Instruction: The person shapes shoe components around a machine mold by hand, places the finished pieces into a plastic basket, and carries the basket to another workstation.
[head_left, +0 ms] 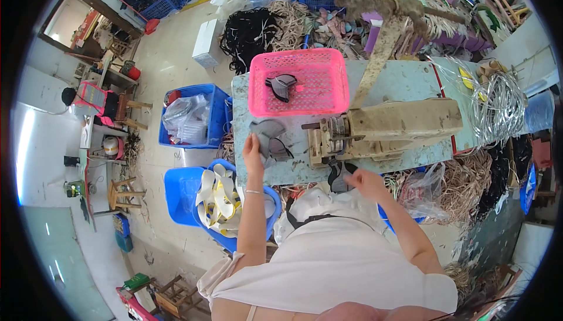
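At the table's near left edge, my left hand (252, 151) has its fingers closed on the edge of a small pile of grey curved pieces (271, 131), some dark-edged. My right hand (366, 184), fingers bent together, pinches the right side of a grey piece with black edging (338, 179). That piece lies at the front of an old cream sewing machine (404, 120), just below its head. Beyond the machine's left end stands a pink mesh basket (258, 92). Inside it lies another grey piece with black edging (282, 86).
Left of the table stand a blue crate (166, 123) with plastic bags and a blue tub (272, 227) of white and yellow strips. Silvery strips (498, 107) pile at the right end. Black cords (249, 36) lie on the floor beyond. A person (94, 98) sits far left.
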A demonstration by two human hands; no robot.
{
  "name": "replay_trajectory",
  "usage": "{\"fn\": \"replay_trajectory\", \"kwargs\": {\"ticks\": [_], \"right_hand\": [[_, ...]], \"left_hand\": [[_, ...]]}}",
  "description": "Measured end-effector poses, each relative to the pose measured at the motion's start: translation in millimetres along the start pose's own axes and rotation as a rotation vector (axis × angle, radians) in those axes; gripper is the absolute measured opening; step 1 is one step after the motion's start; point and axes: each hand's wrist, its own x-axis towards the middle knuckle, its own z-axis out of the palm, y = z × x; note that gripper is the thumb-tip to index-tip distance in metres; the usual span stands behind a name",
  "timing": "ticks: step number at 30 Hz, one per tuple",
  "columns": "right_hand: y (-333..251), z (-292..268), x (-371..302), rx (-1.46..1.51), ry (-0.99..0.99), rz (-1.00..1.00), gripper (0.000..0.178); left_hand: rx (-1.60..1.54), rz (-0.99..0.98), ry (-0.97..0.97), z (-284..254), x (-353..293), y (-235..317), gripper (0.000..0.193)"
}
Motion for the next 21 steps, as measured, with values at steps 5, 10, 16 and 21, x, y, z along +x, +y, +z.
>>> {"fn": "replay_trajectory", "kwargs": {"ticks": [5, 10, 16, 21], "right_hand": [[20.1, 52.7, -3.4, -0.378, -0.015, -0.127, 0.035], [35.0, 44.7, -6.0, -0.351, 0.052, -0.194, 0.028], [-8.2, -8.3, -22.3, -0.265, -0.067, -0.120, 0.027], [-34.0, -21.9, -31.5, -0.207, -0.038, -0.153, 0.026]], "left_hand": [[0.727, 0.070, 0.234, -76.5, 9.1, -67.4, 0.035], [1.081, 0.722, 0.611, -7.2, -16.5, -21.7, 0.024], [0.579, -0.093, -0.649, 68.8, -104.6, -4.4, 0.028], [0.596, -0.047, -0.933, 106.4, -145.6, -0.1, 0.031]]}}
